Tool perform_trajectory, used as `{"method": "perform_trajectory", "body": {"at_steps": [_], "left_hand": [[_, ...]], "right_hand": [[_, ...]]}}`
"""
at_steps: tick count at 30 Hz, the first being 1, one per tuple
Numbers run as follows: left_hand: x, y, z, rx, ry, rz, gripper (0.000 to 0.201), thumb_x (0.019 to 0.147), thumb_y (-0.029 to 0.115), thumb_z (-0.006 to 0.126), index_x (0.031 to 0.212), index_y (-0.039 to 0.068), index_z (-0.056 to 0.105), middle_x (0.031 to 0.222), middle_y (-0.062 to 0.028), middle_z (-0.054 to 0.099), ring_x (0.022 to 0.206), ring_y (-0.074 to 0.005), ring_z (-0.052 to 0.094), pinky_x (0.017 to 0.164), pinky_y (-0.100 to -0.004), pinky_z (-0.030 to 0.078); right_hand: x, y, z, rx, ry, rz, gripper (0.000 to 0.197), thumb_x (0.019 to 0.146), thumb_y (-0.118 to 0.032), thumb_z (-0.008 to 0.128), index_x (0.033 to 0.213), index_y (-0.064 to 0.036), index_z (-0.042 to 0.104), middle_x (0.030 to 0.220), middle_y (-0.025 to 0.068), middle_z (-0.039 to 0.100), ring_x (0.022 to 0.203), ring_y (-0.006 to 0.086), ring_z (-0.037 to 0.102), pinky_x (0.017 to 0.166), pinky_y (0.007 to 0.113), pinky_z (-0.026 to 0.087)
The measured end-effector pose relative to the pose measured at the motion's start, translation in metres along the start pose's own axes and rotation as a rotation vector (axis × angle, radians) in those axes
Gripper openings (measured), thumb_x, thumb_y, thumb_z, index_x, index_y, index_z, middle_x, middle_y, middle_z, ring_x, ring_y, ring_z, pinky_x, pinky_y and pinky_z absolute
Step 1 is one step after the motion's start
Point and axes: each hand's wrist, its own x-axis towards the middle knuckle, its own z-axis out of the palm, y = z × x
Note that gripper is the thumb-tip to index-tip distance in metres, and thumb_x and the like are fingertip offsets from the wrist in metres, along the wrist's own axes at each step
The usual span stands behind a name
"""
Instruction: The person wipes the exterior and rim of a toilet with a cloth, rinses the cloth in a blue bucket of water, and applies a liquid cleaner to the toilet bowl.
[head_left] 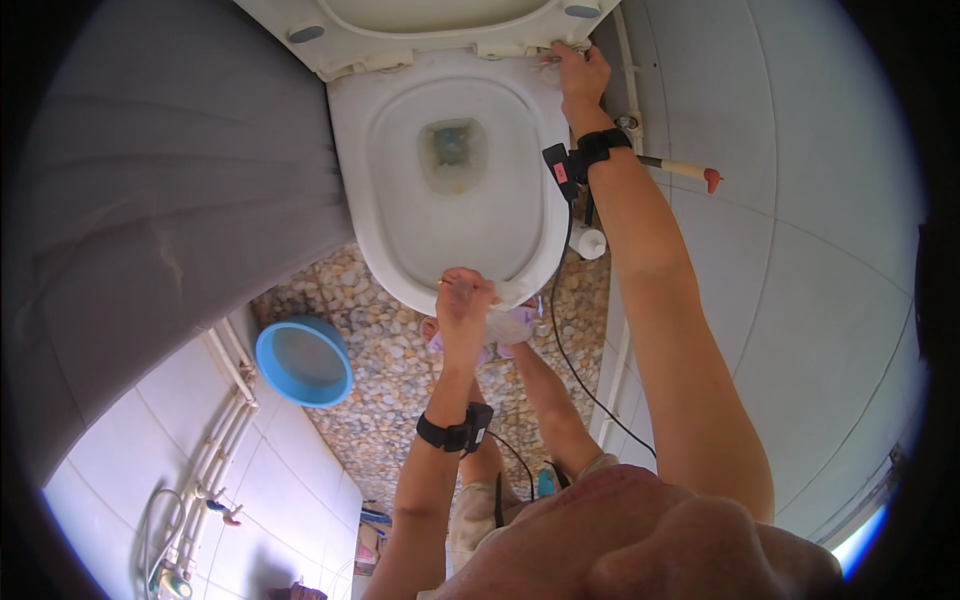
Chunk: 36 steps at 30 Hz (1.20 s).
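A white toilet bowl (387, 235) stands in front of me, its raised seat and lid (455, 38) tilted back at the far end. At the bowl's front rim is my left hand (463, 298), fingers curled inward, with a crumpled translucent plastic bag (512, 322) hanging on its right side. My right hand (582, 75) reaches to the far right corner of the bowl, beside the seat hinge. Its fingers are closed there, around something small and pale that I cannot make out. Water (452, 147) lies in the bowl's drain.
A blue basin (304, 362) sits on the pebble-patterned floor (385, 400) at left. Grey curtain-like sheeting (200, 190) hangs along the left. Near the right wall are a white bottle (588, 242) and a red-tipped pale handle (690, 172). Pipes (205, 455) run along the lower left wall.
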Motion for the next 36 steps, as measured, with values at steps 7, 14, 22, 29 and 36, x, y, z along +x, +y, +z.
{"method": "perform_trajectory", "body": {"at_steps": [7,14,22,29,36], "left_hand": [[-0.008,0.007,-0.008,-0.005,0.030,0.007,0.021,0.085,-0.002,0.060,0.101,0.006,0.049,0.092,-0.0034,0.052,0.082,-0.0119,0.055,0.073,-0.0268,0.049],[-0.013,0.007,-0.013,0.010,0.031,-0.009,0.020,0.086,-0.001,0.061,0.100,0.007,0.049,0.093,-0.0019,0.052,0.084,-0.0106,0.054,0.073,-0.0272,0.049],[-0.019,0.009,-0.009,-0.015,0.006,-0.006,0.020,0.085,-0.001,0.061,0.098,0.008,0.049,0.092,-0.0014,0.052,0.085,-0.0104,0.054,0.073,-0.0269,0.049],[-0.025,0.012,-0.009,-0.034,0.030,0.021,0.021,0.087,-0.005,0.059,0.098,0.006,0.045,0.091,-0.0027,0.050,0.079,-0.0102,0.053,0.071,-0.0258,0.049],[-0.026,0.014,-0.019,-0.044,0.019,0.017,0.020,0.087,-0.003,0.060,0.099,0.007,0.047,0.093,-0.0016,0.050,0.081,-0.0095,0.053,0.072,-0.0255,0.049]], "right_hand": [[-0.010,-0.013,-0.028,-0.032,-0.151,0.134,0.030,0.075,-0.013,0.070,0.100,0.0020,0.064,0.084,0.0100,0.067,0.071,0.0174,0.062,0.066,0.032,0.052],[-0.051,-0.042,-0.034,-0.847,-0.270,-0.528,0.038,0.089,-0.022,0.059,0.122,-0.0031,0.055,0.096,0.0154,0.068,0.079,0.0286,0.067,0.068,0.040,0.053],[-0.056,-0.038,-0.006,-1.285,-0.317,-0.433,0.038,0.092,-0.024,0.051,0.129,-0.0142,0.047,0.101,0.0209,0.068,0.086,0.0415,0.067,0.070,0.056,0.051],[-0.048,-0.046,-0.013,-1.239,-0.334,-0.380,0.043,0.093,-0.028,0.051,0.134,-0.0164,0.045,0.102,0.0210,0.068,0.091,0.0428,0.066,0.076,0.056,0.050],[-0.052,-0.048,0.002,-1.123,-0.341,-0.365,0.043,0.091,-0.030,0.050,0.133,-0.0170,0.051,0.104,0.0195,0.069,0.094,0.0418,0.066,0.080,0.054,0.050]]}}
